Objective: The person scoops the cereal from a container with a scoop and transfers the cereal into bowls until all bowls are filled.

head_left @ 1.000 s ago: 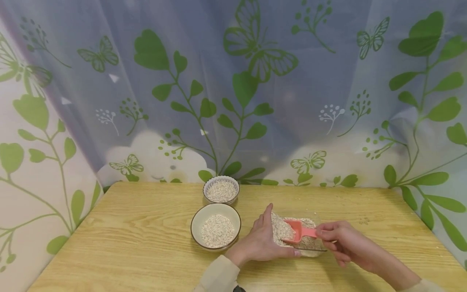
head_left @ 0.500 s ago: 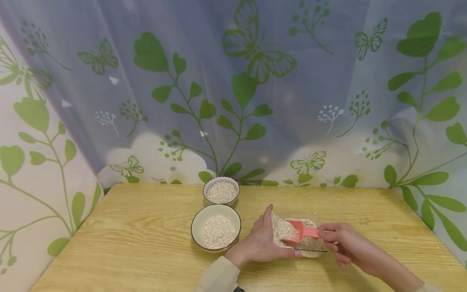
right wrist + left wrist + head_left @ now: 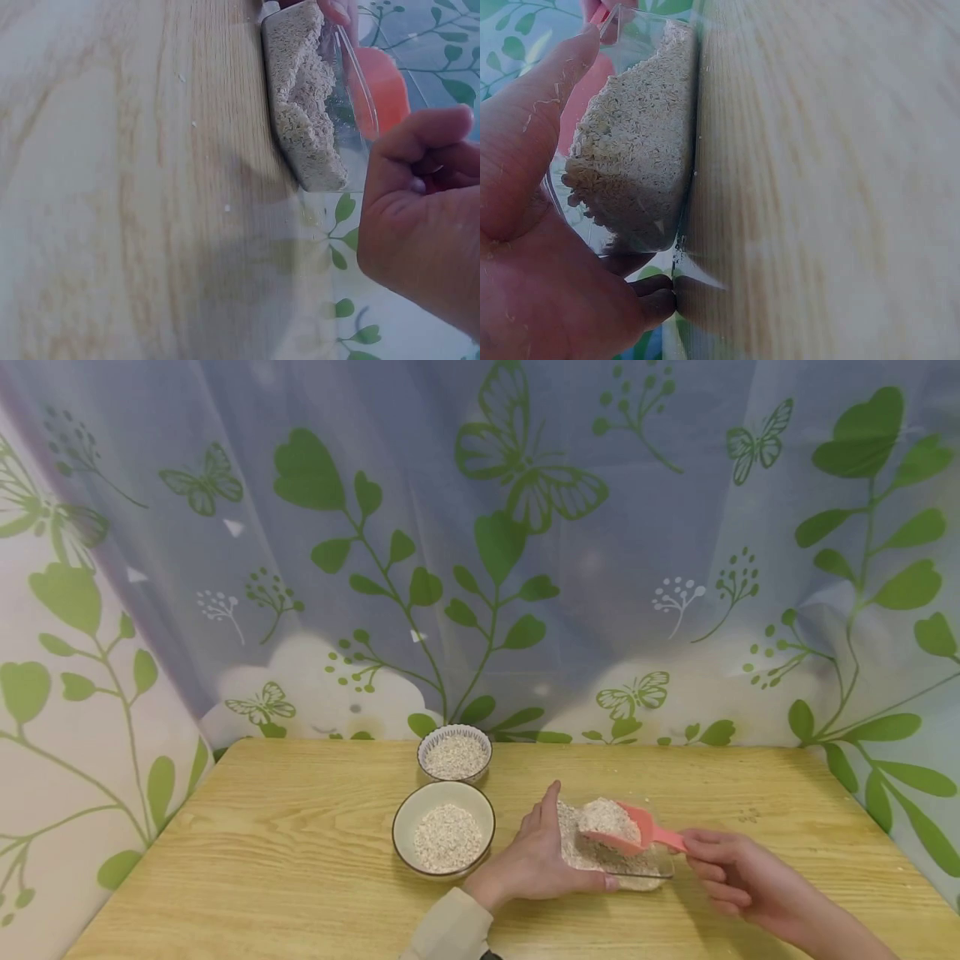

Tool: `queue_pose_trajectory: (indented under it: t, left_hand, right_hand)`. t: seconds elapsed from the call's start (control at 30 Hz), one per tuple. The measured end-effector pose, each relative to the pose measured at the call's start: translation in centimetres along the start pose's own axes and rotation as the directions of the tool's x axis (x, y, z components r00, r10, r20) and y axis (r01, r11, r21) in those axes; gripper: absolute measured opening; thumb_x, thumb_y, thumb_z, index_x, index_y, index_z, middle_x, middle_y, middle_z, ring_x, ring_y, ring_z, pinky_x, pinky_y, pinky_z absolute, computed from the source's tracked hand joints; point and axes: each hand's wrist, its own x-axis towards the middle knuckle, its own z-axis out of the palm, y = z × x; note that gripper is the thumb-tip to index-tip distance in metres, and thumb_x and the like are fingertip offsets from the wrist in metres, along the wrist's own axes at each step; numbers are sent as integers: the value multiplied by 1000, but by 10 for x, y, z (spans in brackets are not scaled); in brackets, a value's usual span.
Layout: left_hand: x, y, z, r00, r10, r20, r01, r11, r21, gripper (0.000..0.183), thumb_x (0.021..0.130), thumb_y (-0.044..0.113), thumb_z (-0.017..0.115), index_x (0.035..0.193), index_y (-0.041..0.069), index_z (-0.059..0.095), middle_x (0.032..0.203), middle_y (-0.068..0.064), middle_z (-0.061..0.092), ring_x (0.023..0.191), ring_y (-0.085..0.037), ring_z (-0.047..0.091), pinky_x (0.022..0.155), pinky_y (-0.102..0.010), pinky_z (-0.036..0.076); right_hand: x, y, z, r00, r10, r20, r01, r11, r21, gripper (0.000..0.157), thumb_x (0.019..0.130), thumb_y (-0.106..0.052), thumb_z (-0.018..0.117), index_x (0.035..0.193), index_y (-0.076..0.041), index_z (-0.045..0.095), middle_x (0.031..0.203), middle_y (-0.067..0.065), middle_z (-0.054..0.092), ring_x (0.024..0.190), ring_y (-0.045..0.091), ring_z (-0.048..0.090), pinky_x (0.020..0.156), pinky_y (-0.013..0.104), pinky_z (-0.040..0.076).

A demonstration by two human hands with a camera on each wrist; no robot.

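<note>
In the head view my left hand (image 3: 528, 864) grips the left end of a clear rectangular container (image 3: 654, 875), its thumb along the near side. Oat flakes (image 3: 641, 127) fill much of the container, banked up towards one end in the left wrist view. My right hand (image 3: 757, 881) pinches the handle of a pink scoop (image 3: 642, 827) from the right. A heap of oats (image 3: 609, 820) fills the scoop, which is raised over the container, close above the oats. In the right wrist view the scoop (image 3: 382, 90) shows above the container's rim.
A cream bowl (image 3: 442, 791) with a dark rim, partly filled with oats, stands left of my left hand. Behind it is a smaller patterned bowl (image 3: 426, 768), also with oats. A patterned curtain (image 3: 592, 610) hangs behind the wooden table (image 3: 300, 835).
The scoop, pushed into the oats before, has come up heaped with them. My right hand has moved slightly right with it. My left hand stays on the container.
</note>
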Motion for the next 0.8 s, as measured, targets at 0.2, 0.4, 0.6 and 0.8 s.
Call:
queue_pose_trajectory:
  t: [0.2, 0.4, 0.6, 0.8]
  left_hand:
    - [0, 0, 0, 1000, 6, 3, -6, 1000, -5, 137, 71, 66, 84, 166, 25, -5, 170, -23, 16, 156, -43, 20, 118, -65, 35]
    - [-1, 0, 0, 1000, 1, -2, -1, 1000, 4, 138, 70, 67, 84, 166, 27, -6, 170, -23, 16, 156, -43, 21, 118, -64, 35]
    - [1, -1, 1, 1000, -3, 3, 3, 1000, 18, 140, 71, 68, 84, 164, 29, -13, 170, -22, 15, 156, -44, 20, 118, -64, 35]
    - [1, -1, 1, 1000, -6, -3, 6, 1000, 30, 142, 70, 68, 84, 164, 28, -14, 170, -23, 16, 156, -44, 21, 118, -64, 35]
  right_hand:
    - [-5, 4, -5, 996, -53, 73, 43, 990, 131, 35, 114, -19, 16, 107, -18, 51, 76, -10, 43, 55, 16, 8, 57, 29, 15]
    - [-8, 7, -6, 976, -142, 168, 98, 964, 247, 47, 114, -18, 10, 122, -15, 56, 78, -7, 37, 56, 14, 9, 57, 28, 15]
    - [-9, 8, -6, 956, -187, 226, 106, 938, 329, 53, 113, -19, 4, 127, -12, 56, 81, -5, 38, 57, 15, 9, 60, 29, 16]
    - [-10, 7, -4, 950, -209, 234, 120, 931, 345, 54, 113, -20, 3, 126, -11, 54, 85, -4, 45, 58, 15, 9, 61, 29, 17]
